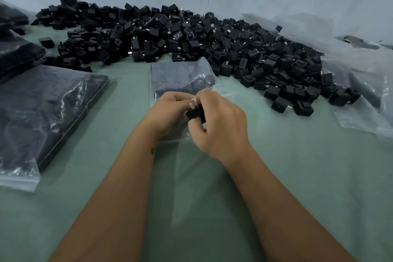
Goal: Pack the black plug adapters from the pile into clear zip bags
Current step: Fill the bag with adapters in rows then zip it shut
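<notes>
Right hand (217, 125) pinches a black plug adapter (195, 114) at the mouth of a part-filled zip bag (180, 74); left hand (168, 110) pinches the opening, apparently spreading it for loading. The pile (191, 36) lies just beyond the bag.

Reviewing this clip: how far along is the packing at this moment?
Done: filled zip bags lie at the left. In hand: the right hand holds a black adapter in its grip at the mouth of a partly filled bag, which the left hand steadies. Left: a large pile of loose adapters covers the far table, so most remains.
</notes>
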Action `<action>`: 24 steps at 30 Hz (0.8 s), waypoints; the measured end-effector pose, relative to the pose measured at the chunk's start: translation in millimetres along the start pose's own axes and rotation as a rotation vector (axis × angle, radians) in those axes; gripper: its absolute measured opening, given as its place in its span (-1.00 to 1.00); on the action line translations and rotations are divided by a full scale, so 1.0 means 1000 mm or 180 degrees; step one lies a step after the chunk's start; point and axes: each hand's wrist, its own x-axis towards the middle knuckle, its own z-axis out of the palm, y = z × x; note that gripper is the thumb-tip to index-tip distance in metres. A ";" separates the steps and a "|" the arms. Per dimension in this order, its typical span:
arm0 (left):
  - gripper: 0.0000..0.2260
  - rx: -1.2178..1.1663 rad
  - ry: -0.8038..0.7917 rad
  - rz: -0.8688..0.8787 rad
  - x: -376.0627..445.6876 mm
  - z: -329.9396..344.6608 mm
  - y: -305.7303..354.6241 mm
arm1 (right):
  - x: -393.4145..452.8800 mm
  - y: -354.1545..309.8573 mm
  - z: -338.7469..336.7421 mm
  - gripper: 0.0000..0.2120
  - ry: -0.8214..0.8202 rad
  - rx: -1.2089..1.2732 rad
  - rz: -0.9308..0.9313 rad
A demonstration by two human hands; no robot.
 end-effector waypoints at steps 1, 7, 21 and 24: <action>-0.82 -0.0109 -0.0004 0.0033 0.000 0.000 0.000 | -0.001 -0.001 0.001 -0.77 -0.0035 -0.0037 0.0020; -0.80 -0.0455 0.0215 0.0067 0.000 -0.006 0.000 | 0.002 0.000 0.014 -0.78 -0.0826 -0.1184 0.0472; -0.80 -0.0238 0.0256 0.0620 -0.005 -0.008 0.009 | 0.000 -0.007 0.017 -0.72 -0.1530 -0.1146 0.0003; -0.77 -0.0284 -0.0040 0.0651 -0.006 -0.008 0.010 | 0.000 -0.004 0.016 -0.71 -0.1494 -0.1452 0.0058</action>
